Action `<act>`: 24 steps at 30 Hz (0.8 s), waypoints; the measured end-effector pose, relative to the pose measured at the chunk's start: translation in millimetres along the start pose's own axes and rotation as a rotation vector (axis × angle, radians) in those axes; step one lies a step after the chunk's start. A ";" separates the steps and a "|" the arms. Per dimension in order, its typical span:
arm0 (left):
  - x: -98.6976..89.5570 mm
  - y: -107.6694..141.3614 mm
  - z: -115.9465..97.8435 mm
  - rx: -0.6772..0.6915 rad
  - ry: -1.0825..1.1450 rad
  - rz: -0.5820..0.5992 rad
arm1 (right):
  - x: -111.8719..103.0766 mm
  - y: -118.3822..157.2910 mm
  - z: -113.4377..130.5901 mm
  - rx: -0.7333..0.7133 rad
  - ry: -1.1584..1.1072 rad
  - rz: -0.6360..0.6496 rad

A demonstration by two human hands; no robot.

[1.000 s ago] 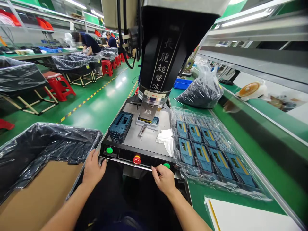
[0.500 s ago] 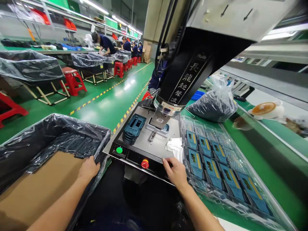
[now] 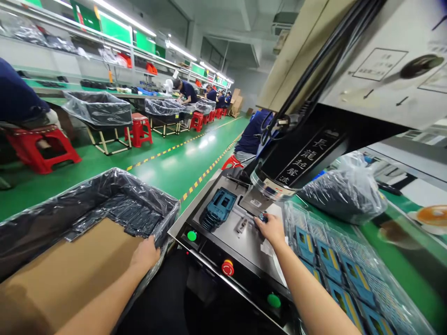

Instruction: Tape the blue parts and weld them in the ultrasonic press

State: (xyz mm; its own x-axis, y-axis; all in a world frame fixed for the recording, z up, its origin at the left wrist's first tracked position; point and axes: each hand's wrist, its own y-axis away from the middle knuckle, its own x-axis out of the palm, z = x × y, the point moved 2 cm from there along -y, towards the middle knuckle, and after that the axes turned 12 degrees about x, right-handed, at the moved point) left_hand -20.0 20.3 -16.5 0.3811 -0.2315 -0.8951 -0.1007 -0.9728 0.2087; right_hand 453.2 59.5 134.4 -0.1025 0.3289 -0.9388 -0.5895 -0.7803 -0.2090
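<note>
My right hand reaches under the head of the ultrasonic welding press. Its thumb and fingers close on the end of a small teal plastic part, mostly hidden by the hand and the metal horn. On the left, my left hand is closed at the rim of the lined bin; whatever its fingers grip is hidden. A stack of teal plastic housings lies on the press's metal plate, left of the horn.
The press front carries a red emergency stop and two green buttons. Cardboard and dark parts lie in the bin. A clear tray of teal housings stands on the right, by a filled plastic bag. Co-workers sit beyond the aisle.
My right hand has moved from the press's front edge up to the part under the horn. My left hand stays by the bin rim. The view has swung, so the scene sits further right.
</note>
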 end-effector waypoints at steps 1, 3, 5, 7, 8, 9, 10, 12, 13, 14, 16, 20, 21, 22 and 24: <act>0.6 -0.3 -0.1 0.001 0.004 0.000 | 3.8 -2.4 2.1 0.009 0.019 0.012; 0.9 -0.9 -0.6 0.001 0.015 -0.001 | 9.9 -6.2 5.7 0.022 0.056 0.019; -0.4 -1.0 -1.6 -0.004 0.027 -0.001 | 13.4 -8.9 8.9 0.023 0.091 0.006; -2.8 -0.3 -3.2 -0.008 0.039 -0.001 | 14.3 -10.5 12.5 0.013 0.119 -0.005; -4.1 0.2 -4.2 -0.010 0.044 0.000 | 14.0 -10.8 14.4 0.012 0.131 -0.004; -5.3 0.7 -5.1 -0.017 0.047 0.003 | 13.3 -10.7 16.3 0.017 0.142 -0.001; -6.1 1.2 -5.9 -0.026 0.048 0.006 | 12.3 -10.3 18.2 0.022 0.150 -0.001; -6.9 1.6 -7.0 -0.045 0.044 0.011 | 9.2 -9.1 22.2 0.026 0.156 -0.033; -6.8 1.6 -7.4 -0.051 0.040 0.011 | 7.5 -8.3 23.9 0.023 0.154 -0.061; -6.7 1.4 -7.6 -0.054 0.035 0.007 | 5.8 -7.4 25.5 0.011 0.151 -0.089; -6.5 0.7 -7.9 -0.050 0.032 -0.001 | 2.7 -5.5 27.9 -0.035 0.150 -0.133; -10.0 1.7 -9.4 -0.057 0.055 -0.008 | -6.4 -0.6 28.0 -0.130 0.190 -0.136; -11.7 2.7 -10.2 -0.063 0.067 -0.009 | -9.9 1.1 26.8 -0.143 0.195 -0.121; -13.5 4.1 -11.2 -0.068 0.079 -0.011 | -13.5 3.2 25.3 -0.158 0.195 -0.101; -16.5 6.4 -13.1 -0.083 0.102 -0.016 | -20.0 8.7 21.0 -0.177 0.177 -0.076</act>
State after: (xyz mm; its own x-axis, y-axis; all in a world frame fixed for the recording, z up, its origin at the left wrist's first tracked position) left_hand -14.9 17.7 4.8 0.4738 -0.2115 -0.8548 -0.0189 -0.9729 0.2303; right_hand 433.2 57.3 157.1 0.0872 0.3039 -0.9487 -0.4393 -0.8430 -0.3104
